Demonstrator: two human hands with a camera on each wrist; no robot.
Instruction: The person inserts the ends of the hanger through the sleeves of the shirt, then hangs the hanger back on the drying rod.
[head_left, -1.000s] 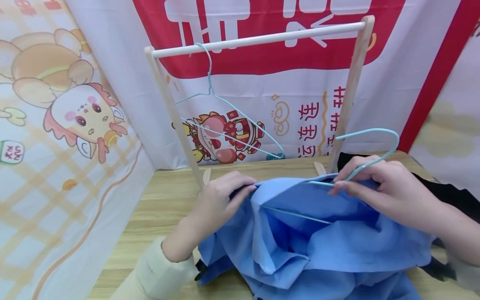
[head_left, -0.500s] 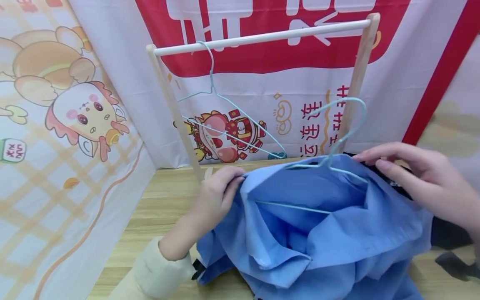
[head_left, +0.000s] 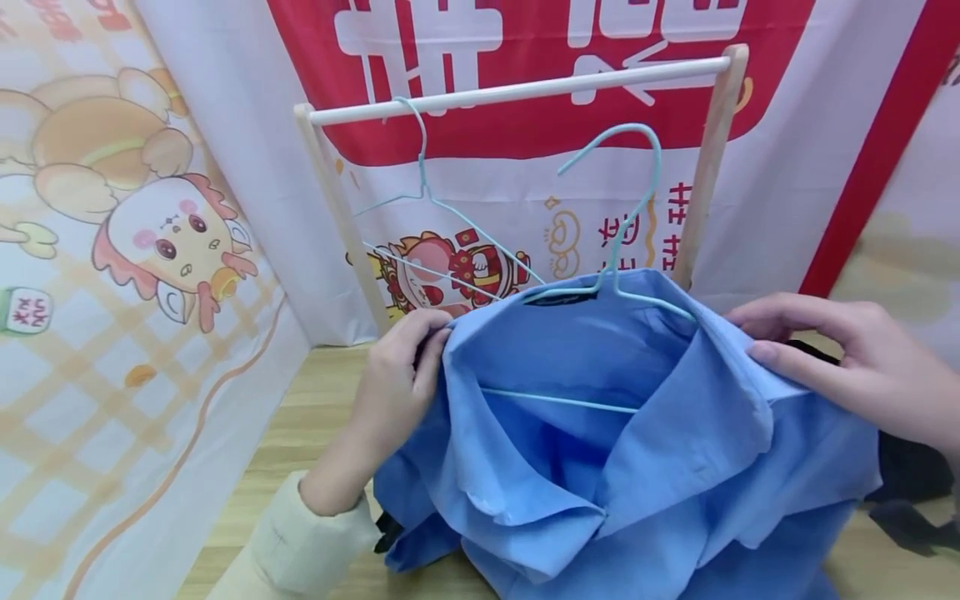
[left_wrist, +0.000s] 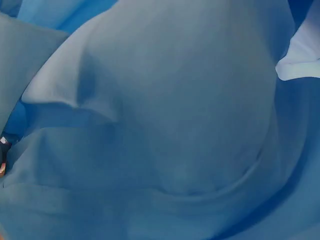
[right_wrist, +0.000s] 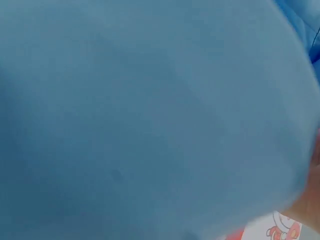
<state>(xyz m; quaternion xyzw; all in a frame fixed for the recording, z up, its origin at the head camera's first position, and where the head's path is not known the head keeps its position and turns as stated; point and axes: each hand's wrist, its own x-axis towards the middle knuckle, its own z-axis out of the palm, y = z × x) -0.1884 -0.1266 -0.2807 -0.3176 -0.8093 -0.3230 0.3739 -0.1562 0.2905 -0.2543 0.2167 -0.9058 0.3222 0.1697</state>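
Blue shirt (head_left: 690, 417) in the grip of both hands (head_left: 393, 375) (head_left: 847, 358), well apart astride its hanger (head_left: 658, 162)

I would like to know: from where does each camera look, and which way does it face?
Head: worn on the head, facing forward and down at the blue shirt, its hanger and the rack; left hand, right hand and a pale sleeve show.
Left wrist: on that wrist, facing the shirt's cloth closely; no hand is clearly recognizable.
Right wrist: on that wrist, facing cloth closely; some bare skin shows at the right edge.
Shared: both wrist views are mostly filled by blue cloth.
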